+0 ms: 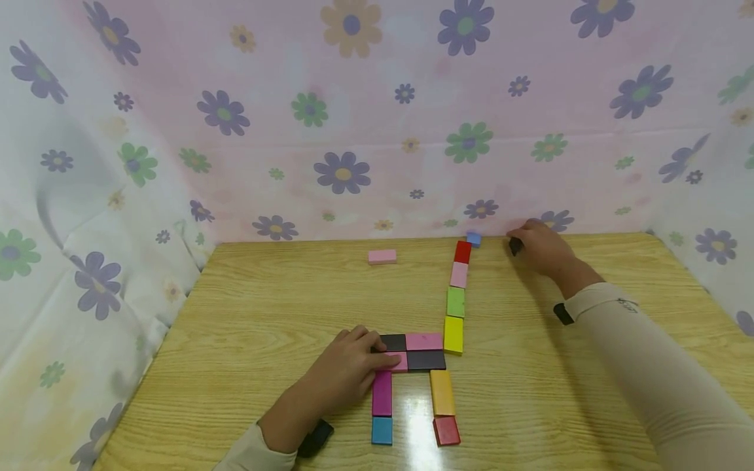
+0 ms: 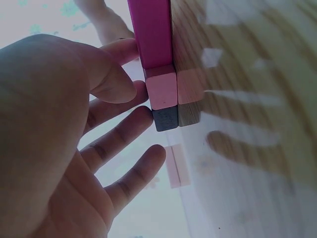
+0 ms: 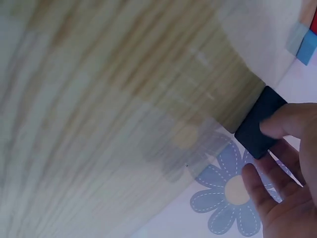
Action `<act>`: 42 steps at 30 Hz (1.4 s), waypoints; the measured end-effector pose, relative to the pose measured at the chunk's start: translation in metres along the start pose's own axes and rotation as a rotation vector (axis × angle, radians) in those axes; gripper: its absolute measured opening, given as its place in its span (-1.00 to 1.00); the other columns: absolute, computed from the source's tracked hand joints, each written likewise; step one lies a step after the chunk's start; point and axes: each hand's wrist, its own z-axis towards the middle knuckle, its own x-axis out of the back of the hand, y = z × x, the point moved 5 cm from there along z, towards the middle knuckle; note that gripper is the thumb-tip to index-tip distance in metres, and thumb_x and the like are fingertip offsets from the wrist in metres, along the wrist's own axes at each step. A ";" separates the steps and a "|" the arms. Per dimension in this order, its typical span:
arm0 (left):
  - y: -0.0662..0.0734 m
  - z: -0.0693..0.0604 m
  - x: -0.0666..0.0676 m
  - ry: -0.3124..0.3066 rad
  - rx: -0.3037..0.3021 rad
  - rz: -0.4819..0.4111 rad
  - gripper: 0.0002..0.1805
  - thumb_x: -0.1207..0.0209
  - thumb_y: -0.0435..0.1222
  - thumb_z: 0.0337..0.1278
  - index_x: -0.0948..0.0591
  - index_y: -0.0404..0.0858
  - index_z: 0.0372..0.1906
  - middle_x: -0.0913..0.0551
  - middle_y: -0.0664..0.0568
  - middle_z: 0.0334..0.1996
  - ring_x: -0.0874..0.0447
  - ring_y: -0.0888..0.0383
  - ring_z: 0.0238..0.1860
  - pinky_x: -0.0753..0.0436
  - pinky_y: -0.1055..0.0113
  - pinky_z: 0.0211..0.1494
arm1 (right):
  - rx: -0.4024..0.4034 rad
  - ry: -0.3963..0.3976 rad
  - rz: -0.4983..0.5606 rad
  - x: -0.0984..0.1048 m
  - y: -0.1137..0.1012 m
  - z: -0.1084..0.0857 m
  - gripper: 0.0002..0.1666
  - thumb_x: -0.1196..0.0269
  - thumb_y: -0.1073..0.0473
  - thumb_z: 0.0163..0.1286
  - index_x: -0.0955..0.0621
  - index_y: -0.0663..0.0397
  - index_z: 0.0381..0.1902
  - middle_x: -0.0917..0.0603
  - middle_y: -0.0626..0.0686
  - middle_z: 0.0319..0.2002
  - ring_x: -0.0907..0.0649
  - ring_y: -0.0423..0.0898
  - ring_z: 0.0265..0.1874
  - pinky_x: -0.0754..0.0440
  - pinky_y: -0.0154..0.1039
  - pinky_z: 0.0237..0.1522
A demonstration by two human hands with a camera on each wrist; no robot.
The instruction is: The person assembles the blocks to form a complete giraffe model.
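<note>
In the head view my right hand (image 1: 542, 248) is at the table's back edge, pinching a black block (image 3: 260, 123). The right wrist view shows the thumb across that block's face. My left hand (image 1: 344, 366) rests at the left end of a two-row set of black and pink blocks. Its fingers touch the left pink block (image 1: 399, 362) and the left black block (image 1: 393, 342). Beside these lie another pink block (image 1: 424, 341) and another black block (image 1: 426, 360). The left wrist view shows the left fingers loosely extended against the blocks' sides.
A magenta block (image 1: 381, 394) and blue block (image 1: 381, 431) run down from the set, as do an orange block (image 1: 442, 392) and red block (image 1: 446, 432). A column rises from a yellow block (image 1: 453, 335) to a small blue block (image 1: 474, 240). One pink block (image 1: 382, 256) lies apart.
</note>
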 end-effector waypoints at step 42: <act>0.000 0.000 0.000 -0.021 0.009 -0.010 -0.65 -0.10 -0.24 0.43 -0.70 0.22 0.12 -0.65 0.18 -0.08 -0.51 0.19 -0.05 -0.56 0.19 0.01 | 0.008 0.212 0.172 0.006 -0.029 -0.013 -0.48 -0.24 0.30 0.38 -0.51 0.35 0.28 -0.52 0.46 0.11 -0.49 0.40 0.09 -0.48 0.33 0.07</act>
